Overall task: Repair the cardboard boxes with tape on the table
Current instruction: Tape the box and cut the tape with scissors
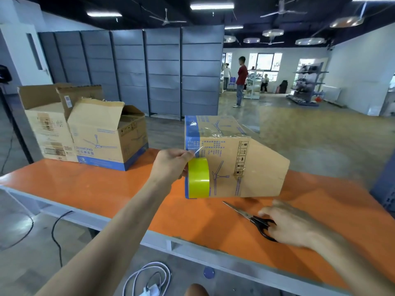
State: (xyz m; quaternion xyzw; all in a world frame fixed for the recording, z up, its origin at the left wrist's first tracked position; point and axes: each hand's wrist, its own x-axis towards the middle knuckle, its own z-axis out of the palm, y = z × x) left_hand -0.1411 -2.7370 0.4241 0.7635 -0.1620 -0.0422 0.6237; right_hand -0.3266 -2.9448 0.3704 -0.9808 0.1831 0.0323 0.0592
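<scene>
One view, taken from the person's head, faces forward and tilts a little downward across the orange counter, whose near edge cuts diagonally through the lower frame. The lens is wide (straight lines bow toward the borders), so it takes in the floor below, the ceiling lights above and the hall beyond. It sits close. The left hand, holding the yellow tape roll, lies near centre at arm's reach. The right hand is lower right, blurred. The open cardboard boxes stand farther off at left.
</scene>
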